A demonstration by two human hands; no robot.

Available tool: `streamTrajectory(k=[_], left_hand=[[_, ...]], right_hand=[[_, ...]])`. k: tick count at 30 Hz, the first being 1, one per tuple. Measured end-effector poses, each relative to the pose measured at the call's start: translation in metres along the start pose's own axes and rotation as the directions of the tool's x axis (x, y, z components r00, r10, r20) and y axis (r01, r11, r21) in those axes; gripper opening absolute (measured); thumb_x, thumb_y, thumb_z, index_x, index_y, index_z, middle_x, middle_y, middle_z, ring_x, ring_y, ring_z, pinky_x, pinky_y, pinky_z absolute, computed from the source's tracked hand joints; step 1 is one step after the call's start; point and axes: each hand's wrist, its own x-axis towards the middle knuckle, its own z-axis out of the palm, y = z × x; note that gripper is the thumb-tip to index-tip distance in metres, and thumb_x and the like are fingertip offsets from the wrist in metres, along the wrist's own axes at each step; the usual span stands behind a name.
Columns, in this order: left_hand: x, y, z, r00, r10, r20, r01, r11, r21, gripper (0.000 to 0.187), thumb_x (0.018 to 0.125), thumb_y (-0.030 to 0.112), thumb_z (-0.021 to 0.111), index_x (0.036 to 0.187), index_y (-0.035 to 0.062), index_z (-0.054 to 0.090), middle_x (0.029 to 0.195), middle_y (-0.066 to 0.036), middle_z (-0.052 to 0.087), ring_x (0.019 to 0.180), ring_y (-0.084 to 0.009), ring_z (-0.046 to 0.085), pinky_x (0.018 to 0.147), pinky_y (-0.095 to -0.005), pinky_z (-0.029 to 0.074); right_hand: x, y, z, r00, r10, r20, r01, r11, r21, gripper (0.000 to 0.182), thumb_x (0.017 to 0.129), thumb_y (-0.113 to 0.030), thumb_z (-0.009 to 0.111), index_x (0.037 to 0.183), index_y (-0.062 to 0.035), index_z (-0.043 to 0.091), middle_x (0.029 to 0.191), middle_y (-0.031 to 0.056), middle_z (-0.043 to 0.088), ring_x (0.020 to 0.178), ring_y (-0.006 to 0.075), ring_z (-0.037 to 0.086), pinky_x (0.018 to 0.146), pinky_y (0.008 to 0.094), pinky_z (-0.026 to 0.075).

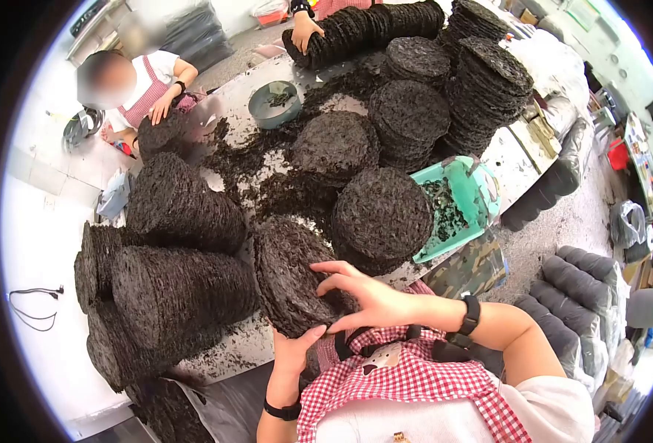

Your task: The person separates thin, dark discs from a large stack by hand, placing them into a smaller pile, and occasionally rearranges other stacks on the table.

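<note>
A stack of dark, round dried seaweed discs (286,266) stands tilted on its side at the near edge of the table, in front of my body. My left hand (293,354) supports its lower edge, with the thumb showing and the other fingers hidden beneath. My right hand (367,295) lies against the right side of the same stack, fingers curved over the rim and thumb low by the left thumb. Just beyond my right hand is another upright seaweed stack (382,214). Several long seaweed rolls (182,288) lie to the left.
A green plastic scoop-like bin (452,214) holds seaweed scraps. Further back are a round grey-green bowl (275,103), more stacks (407,118) and loose crumbs. One co-worker's hand (162,105) rests on a stack at left; another's (306,33) touches a long roll. Bagged rolls (555,317) lie at right.
</note>
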Motion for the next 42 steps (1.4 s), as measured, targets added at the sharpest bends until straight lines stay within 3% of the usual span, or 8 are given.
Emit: streamTrajectory(k=[9,13,24,27,30,35,39,42], left_hand=[[0.001,-0.001,-0.006,0.999,-0.047,-0.01,0.045,0.993,-0.112,0.066,0.072,0.004,0.071,0.13,0.0031,0.041,0.123,-0.009,0.052,0.114,-0.0242,0.051,0.098,-0.0395,0.041],[0.005,-0.005,-0.008,0.999,-0.048,-0.004,0.048,0.99,-0.13,0.068,0.073,0.016,0.069,0.133,0.0046,0.039,0.125,-0.01,0.051,0.119,-0.027,0.048,0.101,-0.0453,0.039],[0.0,0.007,-0.033,0.996,-0.02,0.085,0.065,0.817,-0.572,0.069,0.07,0.023,0.063,0.132,0.0027,0.041,0.13,-0.014,0.051,0.118,-0.0313,0.05,0.102,-0.0472,0.038],[-0.003,0.003,-0.031,0.994,0.03,0.109,0.043,0.791,-0.61,0.067,0.073,0.021,0.064,0.133,0.0029,0.04,0.131,-0.014,0.049,0.12,-0.0305,0.048,0.102,-0.0467,0.038],[-0.009,-0.004,-0.038,0.998,0.062,0.015,-0.043,0.832,-0.552,0.064,0.076,0.023,0.063,0.133,0.0033,0.04,0.131,-0.013,0.05,0.12,-0.0297,0.048,0.101,-0.0468,0.039],[-0.019,-0.027,-0.046,0.999,-0.001,-0.033,-0.012,0.926,-0.378,0.053,0.08,0.024,0.06,0.126,0.0028,0.049,0.124,-0.012,0.055,0.114,-0.0288,0.053,0.097,-0.0463,0.042],[-0.014,-0.021,-0.031,0.999,0.04,-0.022,-0.045,0.931,-0.363,0.055,0.079,0.02,0.061,0.129,0.0025,0.046,0.125,-0.012,0.054,0.114,-0.0286,0.053,0.097,-0.0457,0.042],[-0.014,-0.026,-0.025,0.999,0.047,-0.015,-0.049,0.985,-0.164,0.057,0.076,0.01,0.063,0.129,0.0023,0.043,0.125,-0.01,0.052,0.114,-0.0279,0.052,0.097,-0.0441,0.042]], right_hand=[[-0.066,0.043,-0.098,0.475,0.581,-0.661,-0.357,0.813,0.459,0.03,0.09,-0.02,0.06,0.108,0.0039,0.06,0.094,0.003,0.065,0.083,0.0122,0.058,0.078,0.0266,0.046],[-0.063,0.062,-0.089,0.453,0.085,-0.888,-0.443,0.885,-0.141,0.044,0.086,-0.017,0.063,0.125,-0.0034,0.048,0.119,0.0084,0.052,0.108,0.0193,0.051,0.092,0.034,0.042],[-0.018,-0.001,-0.038,0.917,-0.316,-0.243,0.068,0.726,-0.685,0.063,0.066,0.001,0.065,0.127,-0.0099,0.05,0.135,0.0149,0.044,0.121,0.0292,0.045,0.1,0.0438,0.039],[-0.006,-0.005,-0.048,0.949,-0.314,0.03,0.249,0.689,-0.681,0.054,0.068,0.002,0.062,0.12,-0.0105,0.056,0.129,0.0124,0.051,0.116,0.0271,0.051,0.099,0.0417,0.041],[-0.016,-0.007,-0.043,0.905,-0.16,-0.394,-0.023,0.907,-0.421,0.038,0.078,0.003,0.057,0.115,-0.0049,0.058,0.115,0.0084,0.062,0.095,0.0154,0.061,0.08,0.0278,0.049],[-0.061,0.05,-0.08,0.403,0.549,-0.733,-0.257,0.836,0.485,0.042,0.089,-0.015,0.061,0.123,0.0061,0.049,0.109,0.0074,0.059,0.084,0.0143,0.058,0.077,0.0268,0.047],[-0.083,0.086,-0.088,0.306,0.395,-0.866,-0.579,0.8,0.16,0.061,0.082,-0.019,0.067,0.134,-0.0046,0.037,0.124,0.0131,0.046,0.118,0.0223,0.04,0.093,0.0347,0.04],[-0.065,0.044,-0.066,0.652,0.26,-0.713,-0.389,0.921,-0.02,0.056,0.078,-0.019,0.07,0.126,-0.0038,0.044,0.122,0.0137,0.045,0.118,0.0247,0.041,0.096,0.0366,0.038]])
